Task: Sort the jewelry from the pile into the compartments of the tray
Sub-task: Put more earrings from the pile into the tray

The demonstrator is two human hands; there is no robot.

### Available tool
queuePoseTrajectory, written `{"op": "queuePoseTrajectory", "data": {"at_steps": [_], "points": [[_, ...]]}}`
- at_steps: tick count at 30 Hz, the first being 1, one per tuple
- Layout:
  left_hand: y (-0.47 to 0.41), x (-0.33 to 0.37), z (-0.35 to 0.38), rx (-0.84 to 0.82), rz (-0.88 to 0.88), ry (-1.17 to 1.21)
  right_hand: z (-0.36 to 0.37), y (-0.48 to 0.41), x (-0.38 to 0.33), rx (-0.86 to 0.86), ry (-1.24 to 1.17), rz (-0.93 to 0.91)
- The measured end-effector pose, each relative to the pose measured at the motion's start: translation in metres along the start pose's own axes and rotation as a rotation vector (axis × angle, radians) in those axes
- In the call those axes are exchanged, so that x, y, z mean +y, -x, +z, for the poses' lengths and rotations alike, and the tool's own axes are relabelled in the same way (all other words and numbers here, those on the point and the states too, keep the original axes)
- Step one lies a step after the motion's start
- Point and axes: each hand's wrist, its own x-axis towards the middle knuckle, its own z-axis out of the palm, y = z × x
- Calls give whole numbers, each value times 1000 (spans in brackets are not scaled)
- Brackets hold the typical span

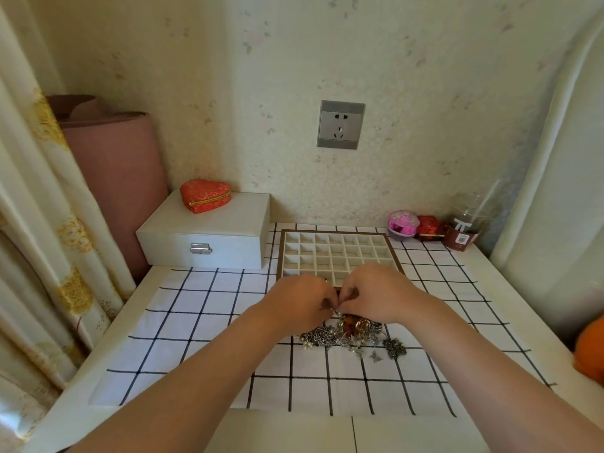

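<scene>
A pile of jewelry (354,336), silver chains, pearls and gold and red pieces, lies on the checked cloth in front of me. Behind it stands the white tray (340,233) with a brown rim and several small square compartments, all looking bare. My left hand (299,304) and my right hand (376,294) meet just above the far edge of the pile. The fingertips of both pinch a small pearly piece of jewelry (336,311) between them. The hands hide the tray's front row.
A white jewelry box (209,235) with a red heart-shaped pouch (205,195) on it stands at the back left. At the back right are a pink ball (402,223), a red box (430,227) and a plastic cup (464,230). An orange object (590,348) is at the right edge.
</scene>
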Motion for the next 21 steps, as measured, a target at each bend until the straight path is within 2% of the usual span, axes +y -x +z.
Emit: {"op": "queuePoseTrajectory", "data": {"at_steps": [8,15,18,21], "points": [[4,-8,-3,-107,-62,77,7,-3,-12,-8,43,58],[4,-16,-8,-86,-87,125,2,-1,-5,-23,-58,35],[2,-17,-7,1,-83,234,-2,-2,-3,0,-304,55],[0,-14,-10,128,-115,516,-7,-1,-5,22,-643,83]]}}
